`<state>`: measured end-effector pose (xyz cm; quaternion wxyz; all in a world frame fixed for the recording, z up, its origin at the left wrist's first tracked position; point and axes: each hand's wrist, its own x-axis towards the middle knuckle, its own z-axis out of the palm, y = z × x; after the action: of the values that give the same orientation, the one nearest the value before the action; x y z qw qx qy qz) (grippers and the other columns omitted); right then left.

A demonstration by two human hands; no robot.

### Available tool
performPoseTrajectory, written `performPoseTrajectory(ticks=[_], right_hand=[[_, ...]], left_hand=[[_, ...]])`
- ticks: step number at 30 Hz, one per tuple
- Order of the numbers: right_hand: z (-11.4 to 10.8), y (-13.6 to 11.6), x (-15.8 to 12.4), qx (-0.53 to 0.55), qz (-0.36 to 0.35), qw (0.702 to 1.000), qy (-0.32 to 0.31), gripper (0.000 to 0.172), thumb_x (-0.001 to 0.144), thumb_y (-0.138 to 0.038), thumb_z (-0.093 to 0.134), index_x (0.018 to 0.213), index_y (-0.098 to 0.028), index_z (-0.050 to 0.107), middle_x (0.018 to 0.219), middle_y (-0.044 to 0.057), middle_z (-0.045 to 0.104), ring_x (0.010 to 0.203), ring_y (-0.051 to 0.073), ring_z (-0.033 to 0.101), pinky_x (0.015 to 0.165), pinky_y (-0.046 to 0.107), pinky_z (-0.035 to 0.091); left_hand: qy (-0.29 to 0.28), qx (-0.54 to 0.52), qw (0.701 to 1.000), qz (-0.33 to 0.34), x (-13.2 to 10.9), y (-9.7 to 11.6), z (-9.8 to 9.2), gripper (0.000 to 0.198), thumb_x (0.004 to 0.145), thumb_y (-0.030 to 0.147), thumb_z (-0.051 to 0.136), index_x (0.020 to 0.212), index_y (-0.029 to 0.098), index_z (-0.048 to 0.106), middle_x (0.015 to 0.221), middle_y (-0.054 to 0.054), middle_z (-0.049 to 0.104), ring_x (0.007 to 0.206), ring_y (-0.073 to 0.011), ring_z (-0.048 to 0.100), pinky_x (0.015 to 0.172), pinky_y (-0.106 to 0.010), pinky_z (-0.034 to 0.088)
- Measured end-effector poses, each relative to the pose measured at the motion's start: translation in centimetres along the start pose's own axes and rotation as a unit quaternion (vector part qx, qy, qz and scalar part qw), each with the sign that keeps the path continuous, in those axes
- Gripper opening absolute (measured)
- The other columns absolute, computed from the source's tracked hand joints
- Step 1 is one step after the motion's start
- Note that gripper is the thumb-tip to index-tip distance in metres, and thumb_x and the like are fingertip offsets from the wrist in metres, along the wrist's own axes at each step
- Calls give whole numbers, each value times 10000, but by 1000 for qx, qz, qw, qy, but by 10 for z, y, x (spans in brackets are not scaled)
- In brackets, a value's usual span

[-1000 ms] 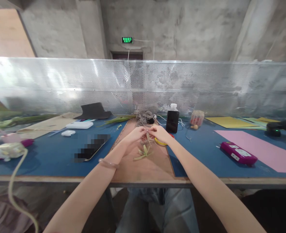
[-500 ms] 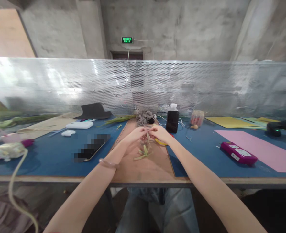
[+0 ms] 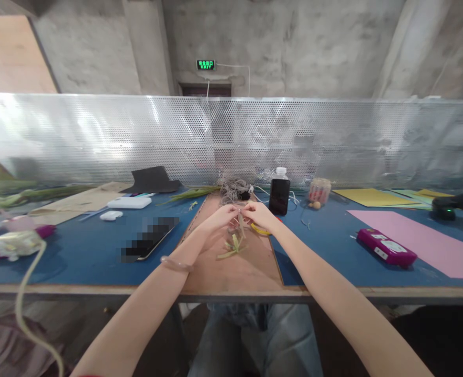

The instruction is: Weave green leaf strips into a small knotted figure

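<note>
My left hand [image 3: 224,215] and my right hand [image 3: 258,213] meet over the middle of the brown board [image 3: 227,275], fingertips pinched almost together. A thin pale strip [image 3: 242,224] hangs down from between them; whether it is leaf or cord I cannot make out. Just below lie several yellow-green leaf strips [image 3: 234,246], fanned out on the board. Under my right wrist a curved yellow thing [image 3: 258,229] shows in part. Behind my fingers sits a tangled heap of grey cord [image 3: 234,189].
A black phone [image 3: 279,196] leans on a white-capped bottle [image 3: 281,172]. Farther right are a jar [image 3: 319,190], pink paper [image 3: 423,241] and a magenta box [image 3: 386,247]. On the left lie a dark phone [image 3: 151,240], a white case [image 3: 129,202] and long green stalks [image 3: 54,192].
Both hands stay nearly where they were, with only slight finger movement. The hanging pale strip has shifted a little to the right.
</note>
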<state>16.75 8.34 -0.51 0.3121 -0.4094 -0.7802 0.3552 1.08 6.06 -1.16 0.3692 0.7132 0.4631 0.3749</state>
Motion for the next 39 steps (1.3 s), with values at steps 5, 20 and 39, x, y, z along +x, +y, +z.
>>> performPoseTrajectory(ticks=[5,20,39], right_hand=[[-1,-3,-2,10,0,1000,-2,227,868,-281,490,1025,-127,546,970,51,589,793,143,590,681,323,503],[-1,0,-1,20,11,1000,-16,223,870,-281,487,1020,-127,547,957,48,591,775,137,591,666,312,505],[-1,-6,-5,31,13,999,-24,229,867,-277,492,1034,-129,542,981,53,586,801,146,589,686,326,503]], left_hand=[[8,6,1000,4,0,2,0,253,853,287,489,1049,133,534,1005,-66,584,821,-167,590,697,-351,503],[7,26,1000,1,0,1,0,237,854,286,489,1022,128,543,962,-57,594,778,-154,594,666,-329,507],[6,14,1000,10,5,-4,-3,265,848,296,495,1053,135,538,1037,-65,576,868,-190,582,732,-373,493]])
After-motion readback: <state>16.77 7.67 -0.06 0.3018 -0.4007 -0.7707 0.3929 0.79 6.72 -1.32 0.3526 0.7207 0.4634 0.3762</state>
